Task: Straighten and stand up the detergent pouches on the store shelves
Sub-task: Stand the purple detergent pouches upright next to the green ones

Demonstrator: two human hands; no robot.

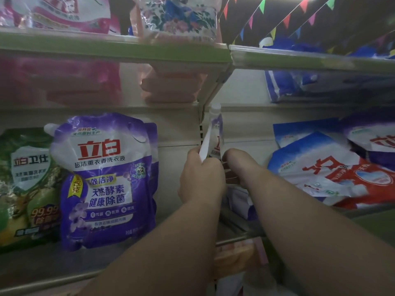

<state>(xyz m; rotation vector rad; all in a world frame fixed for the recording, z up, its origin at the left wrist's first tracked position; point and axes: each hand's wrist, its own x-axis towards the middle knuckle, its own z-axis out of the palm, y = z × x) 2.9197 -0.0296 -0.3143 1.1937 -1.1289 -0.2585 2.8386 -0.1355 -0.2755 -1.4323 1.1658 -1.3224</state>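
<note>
From your head view, your left hand is closed around a purple pouch turned edge-on, cap up, by the shelf divider, while your right hand touches its other side, grip hidden. Left of the divider, a purple pouch and a green pouch already stand. Right of it, the blue-and-red bags lie slumped, so I judge about half remains.

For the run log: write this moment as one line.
both hands grip purple pouch edge-on, upright | left hand | right hand | blue-red pouches lying tilted | purple pouch at left standing
</note>
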